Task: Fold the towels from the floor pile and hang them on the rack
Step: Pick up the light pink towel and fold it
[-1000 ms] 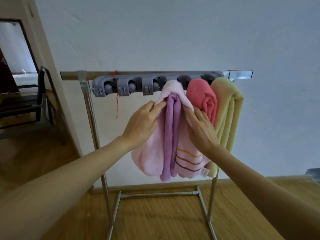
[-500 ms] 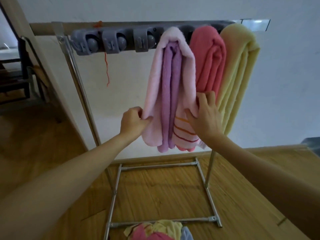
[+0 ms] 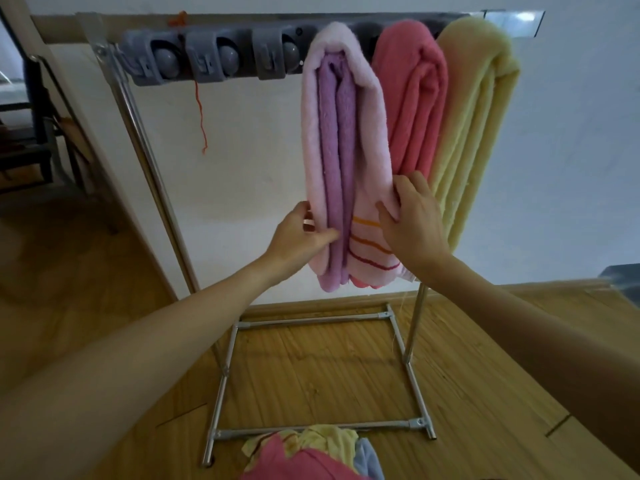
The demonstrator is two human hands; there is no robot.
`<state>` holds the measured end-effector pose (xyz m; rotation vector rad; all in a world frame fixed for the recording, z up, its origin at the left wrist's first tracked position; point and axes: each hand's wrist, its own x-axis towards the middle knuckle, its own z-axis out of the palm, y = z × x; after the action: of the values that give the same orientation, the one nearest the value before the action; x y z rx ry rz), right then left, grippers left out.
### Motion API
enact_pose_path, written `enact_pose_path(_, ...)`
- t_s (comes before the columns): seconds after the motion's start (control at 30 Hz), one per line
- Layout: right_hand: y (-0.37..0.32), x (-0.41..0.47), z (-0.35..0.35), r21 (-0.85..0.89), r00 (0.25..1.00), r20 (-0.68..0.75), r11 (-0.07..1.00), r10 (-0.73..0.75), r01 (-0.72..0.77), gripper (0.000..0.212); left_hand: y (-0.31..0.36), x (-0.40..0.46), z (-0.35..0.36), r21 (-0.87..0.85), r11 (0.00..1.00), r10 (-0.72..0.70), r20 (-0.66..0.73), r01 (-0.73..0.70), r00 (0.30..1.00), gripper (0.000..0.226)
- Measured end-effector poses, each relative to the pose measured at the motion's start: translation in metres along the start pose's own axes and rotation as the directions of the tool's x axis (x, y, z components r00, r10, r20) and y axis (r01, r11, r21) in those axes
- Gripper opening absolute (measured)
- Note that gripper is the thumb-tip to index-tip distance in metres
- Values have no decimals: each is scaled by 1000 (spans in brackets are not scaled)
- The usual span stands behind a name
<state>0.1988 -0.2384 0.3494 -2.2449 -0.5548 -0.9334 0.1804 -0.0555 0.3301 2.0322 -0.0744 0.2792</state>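
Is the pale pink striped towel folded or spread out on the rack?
Folded: the pale pink striped towel hangs doubled over the rack's top bar, layered around purple.

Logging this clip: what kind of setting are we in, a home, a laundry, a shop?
Most likely a room in a home. A free-standing metal rack stands on a wooden plank floor against a plain white wall, a doorway at left opens onto dark furniture, and a small pile of towels lies on the floor.
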Motion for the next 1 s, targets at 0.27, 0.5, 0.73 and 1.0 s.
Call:
enact_pose_path(0.27,-4,-8,-13,-9,1000,-10,1000,-8,8,11,6,7,14,231,971,15,-318,62,948,38)
enact_pose_path(0.5,-35,-27,-3,27,996,90,999,24,-26,8,-10,4,-37,417,906,120,-416,71,901,27)
enact_pose_path(0.73,-74,-25,28,236,964,232,954,131,-186,17,-11,4,-71,556,829,214,-407,55,888,18)
enact_pose_path(1.0,-60,-10,52,-118,955,254,985,152,-125,42,-15,3,-58,588,809,248,-354,9,902,20)
